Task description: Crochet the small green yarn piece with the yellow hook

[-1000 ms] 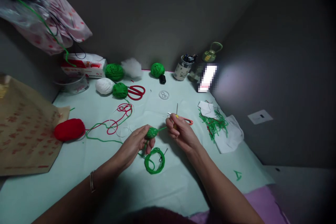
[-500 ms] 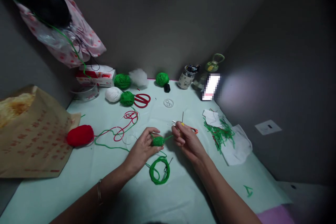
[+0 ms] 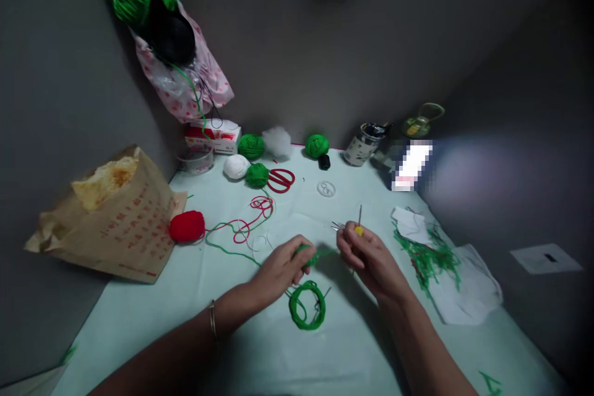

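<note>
My left hand is closed around a small green crocheted piece, mostly hidden by the fingers. My right hand pinches a crochet hook with a yellow grip, its metal tip pointing up. A short green strand runs between the two hands. Just below them a coil of green yarn lies on the pale table. Small snips lie just behind my right hand.
A red yarn ball with loose red and green strands lies left, beside a brown paper bag. Green and white yarn balls and red scissors sit at the back. Green yarn scraps on white cloth lie right. A tin stands by the wall.
The camera has swung, so everything sits further right and lower in view. My left hand has closed more over the green piece, which was plainly visible before. Both hands stay close together.
</note>
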The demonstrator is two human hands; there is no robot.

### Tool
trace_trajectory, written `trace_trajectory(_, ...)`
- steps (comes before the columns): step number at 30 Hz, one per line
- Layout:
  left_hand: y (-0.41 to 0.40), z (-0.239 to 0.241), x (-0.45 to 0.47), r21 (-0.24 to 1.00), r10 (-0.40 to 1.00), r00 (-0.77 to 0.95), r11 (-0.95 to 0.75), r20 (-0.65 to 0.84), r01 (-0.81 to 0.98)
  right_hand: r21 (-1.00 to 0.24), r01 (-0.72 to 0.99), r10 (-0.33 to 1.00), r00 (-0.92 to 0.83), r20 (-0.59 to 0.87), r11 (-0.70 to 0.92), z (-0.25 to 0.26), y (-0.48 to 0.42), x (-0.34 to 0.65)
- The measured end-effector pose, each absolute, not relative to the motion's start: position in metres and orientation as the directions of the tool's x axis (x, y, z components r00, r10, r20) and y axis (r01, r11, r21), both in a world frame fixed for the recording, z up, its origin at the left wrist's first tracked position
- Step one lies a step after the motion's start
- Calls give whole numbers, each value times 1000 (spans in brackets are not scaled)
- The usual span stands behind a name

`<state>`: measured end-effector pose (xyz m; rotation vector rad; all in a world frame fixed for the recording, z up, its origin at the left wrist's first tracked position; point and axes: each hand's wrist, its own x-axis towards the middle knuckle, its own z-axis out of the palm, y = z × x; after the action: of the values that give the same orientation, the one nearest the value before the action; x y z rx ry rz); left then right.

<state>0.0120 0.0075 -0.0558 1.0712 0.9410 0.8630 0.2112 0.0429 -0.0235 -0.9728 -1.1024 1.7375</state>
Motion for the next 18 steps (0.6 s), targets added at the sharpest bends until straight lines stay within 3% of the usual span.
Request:
trace_trajectory(4,16,-48,3,940,938,293,257,-186,-225,-985,-162,992,-122,-44,-64,-16,64,228)
trace_trajectory(7,19,-42,-4,908,927,323,294,-193,-299,-987,129,992,69,106,97,-13,78,242)
trace_trajectory(11,19,-35,-8,848,890,411,366,-198,-383,-917,350,947,183,265,189,-13,71,238)
trace_trajectory(14,18,-32,-5,804,844,499,431,-198,-409,-941,319,994,-60,95,109,-15,51,218)
trace_trajectory(18,17,-32,-1,776,801,563,483,-204,-406,-963,256,894,-446,-45,79,-20,30,190)
